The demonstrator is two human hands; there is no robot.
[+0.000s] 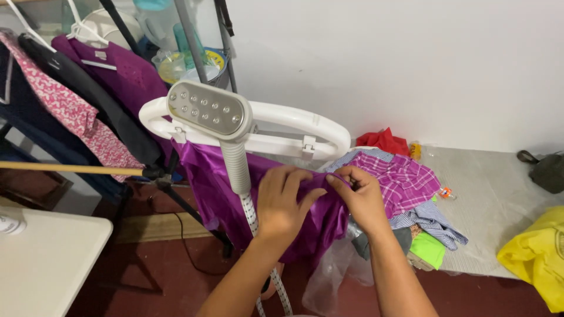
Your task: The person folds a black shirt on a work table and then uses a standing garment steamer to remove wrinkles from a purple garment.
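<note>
Rack of hanging clothes: fills the upper left, holding a pink patterned top, a dark garment and a purple one; it stands well apart from the hands, so it should not get in the way.
Mattress: pale and low, along the wall at right, with a yellow bag at its near corner.
Heap of clothes: checked pink and blue shirts, a red piece and a green one, piled on the mattress edge just beside the right hand.
Purple satin garment: draped over the white hanger frame of the steamer stand, hanging down in front of the pole; its upper right edge is bunched where the hands meet.
Steamer head: grey, with a studded plate facing up, parked on its pole beside the garment, not held.
Left hand: laid palm-down on the satin, fingers spread and loosely curled, pressing the cloth flat rather than clutching it.
Right hand: fingers pinched closed on a fold of the purple edge (what exactly lies between the fingertips is hidden).
Doing it well, as I judge it: satin slides, so the flat hand is best kept firm as an anchor while the pinching hand draws the edge taut and level along the frame, smoothing folds outward, away from the steamer plate.
</note>
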